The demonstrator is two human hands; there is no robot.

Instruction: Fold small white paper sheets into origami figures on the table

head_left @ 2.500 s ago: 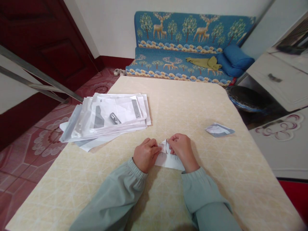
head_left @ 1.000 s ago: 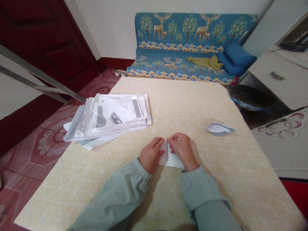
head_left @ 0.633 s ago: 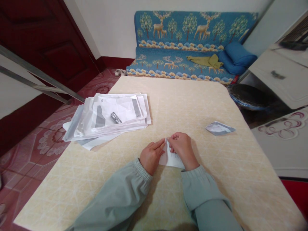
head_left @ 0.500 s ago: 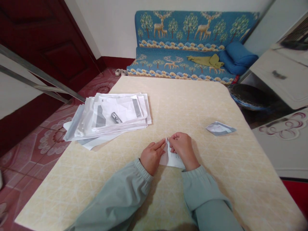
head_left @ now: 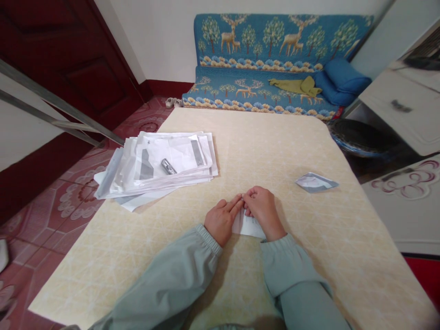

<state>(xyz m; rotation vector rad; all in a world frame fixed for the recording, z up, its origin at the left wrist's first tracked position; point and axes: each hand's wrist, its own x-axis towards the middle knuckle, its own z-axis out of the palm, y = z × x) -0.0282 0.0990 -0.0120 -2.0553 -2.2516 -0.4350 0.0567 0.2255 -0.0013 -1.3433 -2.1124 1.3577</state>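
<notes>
A small piece of white paper (head_left: 252, 228) with faint print lies on the table in front of me, a crease running down it. My left hand (head_left: 220, 221) rests on its left side, fingers stretched out flat and pressing it down. At the paper's top edge my right hand (head_left: 263, 208) pinches it, thumb and index finger meeting the left fingertips. Both hands cover the upper part of the paper. To the right lies a folded paper (head_left: 316, 183), pointed at both ends, in white and grey.
A stack of papers and plastic sleeves (head_left: 175, 151) sits at the left of the table (head_left: 268, 146), with a small silver metal object (head_left: 168, 166) on top. Beyond the table stands a bench with a blue deer-patterned cover (head_left: 250, 85). A black round stool (head_left: 357, 135) is by the right edge.
Both hands have shifted slightly, and the left fingertips have moved right to meet the right hand at the paper's top edge. The crease there is now covered by fingers.
</notes>
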